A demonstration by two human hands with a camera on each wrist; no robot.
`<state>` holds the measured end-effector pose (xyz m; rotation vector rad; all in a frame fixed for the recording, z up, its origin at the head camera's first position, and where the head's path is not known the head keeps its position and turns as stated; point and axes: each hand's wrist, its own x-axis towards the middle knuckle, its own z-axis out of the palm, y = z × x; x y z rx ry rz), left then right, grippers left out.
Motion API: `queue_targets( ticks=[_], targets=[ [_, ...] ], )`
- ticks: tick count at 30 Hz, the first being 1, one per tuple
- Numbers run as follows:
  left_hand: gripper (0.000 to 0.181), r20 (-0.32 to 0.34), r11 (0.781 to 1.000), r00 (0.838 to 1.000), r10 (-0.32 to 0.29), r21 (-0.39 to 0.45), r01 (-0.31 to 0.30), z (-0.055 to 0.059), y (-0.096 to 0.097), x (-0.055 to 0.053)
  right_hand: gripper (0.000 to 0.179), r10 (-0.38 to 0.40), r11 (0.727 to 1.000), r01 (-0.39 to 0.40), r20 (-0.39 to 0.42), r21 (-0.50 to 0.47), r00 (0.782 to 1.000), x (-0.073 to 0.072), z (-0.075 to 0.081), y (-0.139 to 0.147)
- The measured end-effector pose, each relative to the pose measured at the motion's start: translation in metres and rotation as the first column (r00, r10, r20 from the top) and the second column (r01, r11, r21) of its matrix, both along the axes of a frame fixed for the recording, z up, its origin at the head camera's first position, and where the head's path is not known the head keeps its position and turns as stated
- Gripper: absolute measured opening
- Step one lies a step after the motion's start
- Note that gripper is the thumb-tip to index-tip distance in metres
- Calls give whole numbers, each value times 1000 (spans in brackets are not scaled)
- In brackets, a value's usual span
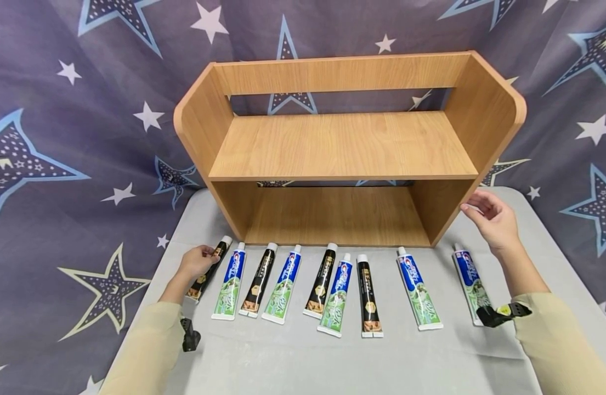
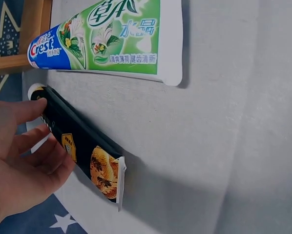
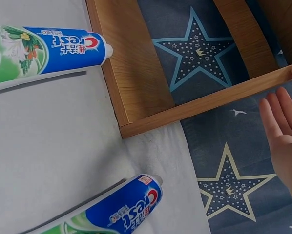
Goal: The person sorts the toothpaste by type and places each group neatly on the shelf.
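Note:
My left hand (image 1: 196,262) pinches a black toothpaste tube (image 2: 82,141) at the far left of the row. In the left wrist view the thumb lies near its white cap, with the other fingers along its side. A blue-and-green toothpaste tube (image 1: 230,282) lies just right of it. My right hand (image 1: 492,219) is beside the right side panel of the wooden shelf (image 1: 347,145), its thumb right at the panel's front edge. In the right wrist view its fingers extend loosely along the panel's outer side. Below that hand lies another blue-and-green tube (image 1: 470,282).
Between the hands, several black and blue-and-green tubes lie in a row on the grey table (image 1: 342,362), caps toward the shelf. The two-tier shelf stands at the back. Behind it hangs a star-patterned curtain (image 1: 110,120).

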<state>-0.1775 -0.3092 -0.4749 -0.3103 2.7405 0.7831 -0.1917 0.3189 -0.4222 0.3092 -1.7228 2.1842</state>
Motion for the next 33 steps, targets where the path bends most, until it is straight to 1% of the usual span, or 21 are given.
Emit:
queue_targets(
  ticks=[8,15,22,26,33],
  targets=[
    [45,-19,1000,1000,24,12,-23,1,4,-1,39,4,1000,-4,16,11,1000,1,0,1],
    [46,-26,1000,999,22,0,-22,2,7,-1,37,-7,999,6,24,34,1000,1,1,1],
    [45,-42,1000,999,15,-6,-15,-2,7,-1,34,-1,999,1,27,35,1000,2,0,1],
    [44,-46,1000,999,21,-8,-21,-2,6,-2,34,-4,999,2,34,42,999,2,0,2],
    [43,-80,1000,997,1,-29,-4,2,7,-2,35,-8,999,6,37,38,999,2,-1,3]
  ],
)
